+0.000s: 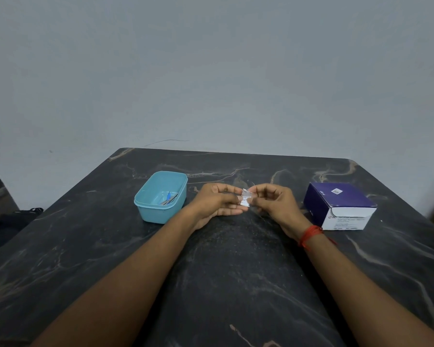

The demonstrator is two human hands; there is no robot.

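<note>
While both hands meet at the centre of the frame, the small white crinkled paper packet (245, 198) hangs between them just above the dark marbled tabletop (236, 271). Its long axis runs roughly top to bottom in the picture. The left hand (217, 202) pinches its left edge and the right hand (272, 200) its right, so each grip is clamped on it and equally near. Opening it likely means pulling sideways. It looks flat, creased and faintly printed.

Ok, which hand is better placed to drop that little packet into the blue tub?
Probably the left hand: it pinches the packet just beside the blue tub, while the right hand sits nearer the purple box.
</note>
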